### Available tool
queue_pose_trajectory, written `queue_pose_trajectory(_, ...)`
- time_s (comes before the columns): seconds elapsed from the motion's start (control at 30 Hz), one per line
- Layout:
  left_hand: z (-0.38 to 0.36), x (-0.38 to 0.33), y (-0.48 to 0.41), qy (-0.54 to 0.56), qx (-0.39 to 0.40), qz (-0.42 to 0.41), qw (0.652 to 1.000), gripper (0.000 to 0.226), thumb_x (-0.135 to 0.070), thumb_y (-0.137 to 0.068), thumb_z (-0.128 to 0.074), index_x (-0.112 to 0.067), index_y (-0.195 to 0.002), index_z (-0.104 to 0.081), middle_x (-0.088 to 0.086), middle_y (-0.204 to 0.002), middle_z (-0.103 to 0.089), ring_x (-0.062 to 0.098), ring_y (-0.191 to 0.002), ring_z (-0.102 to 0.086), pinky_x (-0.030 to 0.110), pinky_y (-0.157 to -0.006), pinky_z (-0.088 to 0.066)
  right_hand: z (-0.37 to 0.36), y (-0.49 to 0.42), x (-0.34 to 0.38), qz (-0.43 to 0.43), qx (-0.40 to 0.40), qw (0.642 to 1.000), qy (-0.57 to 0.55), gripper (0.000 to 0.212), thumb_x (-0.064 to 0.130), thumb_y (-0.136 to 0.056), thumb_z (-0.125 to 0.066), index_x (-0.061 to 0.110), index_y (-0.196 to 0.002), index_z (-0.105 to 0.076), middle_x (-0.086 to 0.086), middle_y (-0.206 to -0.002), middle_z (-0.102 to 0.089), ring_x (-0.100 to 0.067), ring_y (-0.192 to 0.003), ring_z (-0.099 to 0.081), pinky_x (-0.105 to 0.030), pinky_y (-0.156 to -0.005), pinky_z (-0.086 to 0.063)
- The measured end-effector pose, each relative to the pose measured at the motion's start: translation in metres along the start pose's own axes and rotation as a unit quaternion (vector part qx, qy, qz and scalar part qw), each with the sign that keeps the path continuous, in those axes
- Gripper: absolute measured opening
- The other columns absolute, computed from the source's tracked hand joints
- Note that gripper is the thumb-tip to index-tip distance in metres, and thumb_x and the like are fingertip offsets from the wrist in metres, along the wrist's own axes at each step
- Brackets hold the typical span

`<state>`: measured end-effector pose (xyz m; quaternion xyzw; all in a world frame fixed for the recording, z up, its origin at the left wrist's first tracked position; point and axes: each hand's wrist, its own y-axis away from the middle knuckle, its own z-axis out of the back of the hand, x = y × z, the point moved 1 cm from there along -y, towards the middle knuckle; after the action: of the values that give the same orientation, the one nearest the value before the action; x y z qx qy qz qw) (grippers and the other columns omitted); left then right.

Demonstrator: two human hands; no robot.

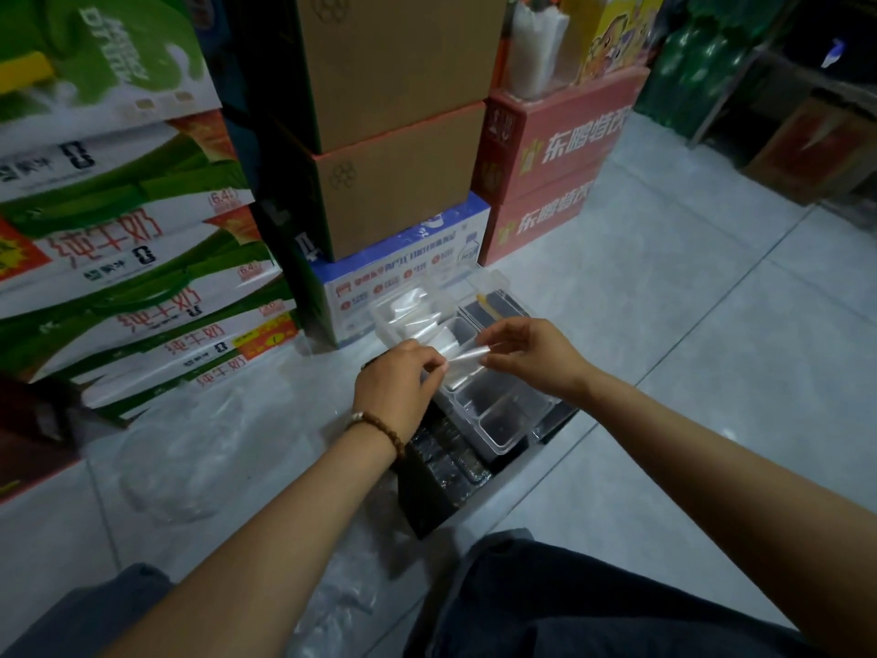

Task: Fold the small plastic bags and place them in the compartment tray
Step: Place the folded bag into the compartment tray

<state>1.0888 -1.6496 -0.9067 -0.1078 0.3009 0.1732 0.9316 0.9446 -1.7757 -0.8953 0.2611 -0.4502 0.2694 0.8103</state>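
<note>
A small clear plastic bag is stretched between my two hands, just above the clear compartment tray. My left hand pinches its left end with curled fingers. My right hand pinches its right end between thumb and fingers. The tray rests on a dark crate in front of my knees. Several folded clear bags lie in the tray's far compartments. The near compartments look dark and bare.
Stacked milk cartons rise at the left, brown cardboard boxes and a blue box behind the tray, red drink boxes at the right. Loose clear plastic lies on the grey tiled floor at left.
</note>
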Motion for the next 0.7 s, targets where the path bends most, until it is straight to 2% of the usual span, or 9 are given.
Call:
queue_pose_trajectory(0.07, 0.001, 0.000, 0.002, -0.046, -0.015, -0.040, 0.998, 0.017, -0.027, -0.095, -0.055, -0.018, -0.102, -0.068, -0.003, -0.098, -0.059, 0.013, -0.081, -0.058, 0.024, -0.071, -0.047, -0.004, 0.003, -0.003, 0.031, -0.011, 0.998, 0.049, 0.020, 0.005, -0.082, -0.074, 0.017, -0.097, -0.067, 0.005, -0.090, -0.068, 0.003, -0.078, -0.063, -0.019, -0.082, -0.050)
queue_pose_trajectory(0.13, -0.001, 0.001, 0.004, -0.063, -0.017, -0.053, 0.996, 0.019, -0.027, -0.095, -0.055, -0.017, -0.104, -0.068, -0.002, -0.100, -0.056, 0.013, -0.080, -0.057, 0.023, -0.068, -0.044, -0.007, 0.010, -0.005, 0.074, -0.020, 0.987, 0.140, 0.021, 0.015, -0.085, -0.073, 0.020, -0.105, -0.067, 0.007, -0.102, -0.068, -0.003, -0.092, -0.063, -0.022, -0.088, -0.049)
queue_pose_trajectory(0.23, -0.005, 0.004, 0.007, -0.044, -0.005, -0.031, 0.999, 0.020, -0.031, -0.094, -0.056, -0.020, -0.106, -0.068, -0.005, -0.101, -0.051, 0.006, -0.080, -0.050, 0.021, -0.071, -0.044, -0.010, 0.022, -0.007, 0.176, -0.025, 0.945, 0.274, 0.028, 0.028, -0.090, -0.067, 0.022, -0.118, -0.066, 0.003, -0.126, -0.064, -0.012, -0.116, -0.057, -0.026, -0.099, -0.043)
queue_pose_trajectory(0.3, -0.008, 0.005, 0.006, -0.030, 0.001, -0.006, 1.000, 0.020, -0.033, -0.094, -0.056, -0.022, -0.106, -0.067, -0.007, -0.103, -0.046, 0.005, -0.081, -0.049, 0.021, -0.072, -0.044, -0.012, 0.028, -0.009, 0.201, 0.005, 0.924, 0.326, 0.037, 0.038, -0.093, -0.061, 0.023, -0.127, -0.062, 0.001, -0.138, -0.056, -0.013, -0.128, -0.049, -0.025, -0.104, -0.032)
queue_pose_trajectory(0.4, -0.009, 0.006, 0.006, -0.030, 0.014, 0.006, 0.999, 0.023, -0.035, -0.095, -0.053, -0.021, -0.110, -0.064, -0.007, -0.111, -0.041, 0.004, -0.082, -0.047, 0.020, -0.070, -0.041, -0.017, 0.033, -0.012, 0.183, 0.055, 0.911, 0.365, 0.050, 0.051, -0.095, -0.046, 0.025, -0.137, -0.053, 0.001, -0.147, -0.047, -0.014, -0.138, -0.036, -0.024, -0.108, -0.017)
queue_pose_trajectory(0.5, -0.009, 0.008, 0.010, -0.026, 0.005, -0.020, 0.999, 0.026, -0.036, -0.095, -0.052, -0.023, -0.117, -0.058, -0.006, -0.118, -0.041, 0.003, -0.083, -0.044, 0.020, -0.067, -0.041, -0.021, 0.032, -0.016, 0.156, 0.069, 0.908, 0.384, 0.057, 0.054, -0.095, -0.033, 0.024, -0.142, -0.047, 0.000, -0.148, -0.045, -0.014, -0.141, -0.030, -0.023, -0.108, -0.009)
queue_pose_trajectory(0.57, -0.009, 0.012, 0.013, -0.022, 0.004, -0.028, 0.999, 0.027, -0.036, -0.095, -0.051, -0.024, -0.118, -0.057, -0.007, -0.119, -0.041, 0.004, -0.086, -0.046, 0.020, -0.067, -0.041, -0.023, 0.031, -0.016, 0.141, 0.073, 0.911, 0.381, 0.062, 0.059, -0.094, -0.027, 0.025, -0.142, -0.046, 0.000, -0.148, -0.044, -0.014, -0.141, -0.029, -0.022, -0.108, -0.007)
queue_pose_trajectory(0.63, -0.007, 0.017, 0.017, -0.017, -0.001, -0.029, 0.999, 0.026, -0.035, -0.095, -0.051, -0.025, -0.119, -0.057, -0.007, -0.119, -0.042, 0.008, -0.090, -0.052, 0.024, -0.069, -0.048, -0.024, 0.029, -0.014, 0.130, 0.081, 0.912, 0.381, 0.067, 0.063, -0.091, -0.022, 0.026, -0.142, -0.047, 0.002, -0.149, -0.043, -0.013, -0.141, -0.028, -0.024, -0.110, -0.009)
queue_pose_trajectory(0.7, -0.001, 0.025, 0.021, -0.005, -0.010, -0.030, 0.999, 0.027, -0.035, -0.094, -0.052, -0.025, -0.119, -0.058, -0.008, -0.121, -0.044, 0.008, -0.088, -0.052, 0.028, -0.072, -0.051, -0.023, 0.029, -0.010, 0.116, 0.080, 0.919, 0.368, 0.062, 0.059, -0.092, -0.027, 0.025, -0.140, -0.048, 0.001, -0.147, -0.045, -0.014, -0.140, -0.031, -0.030, -0.114, -0.015)
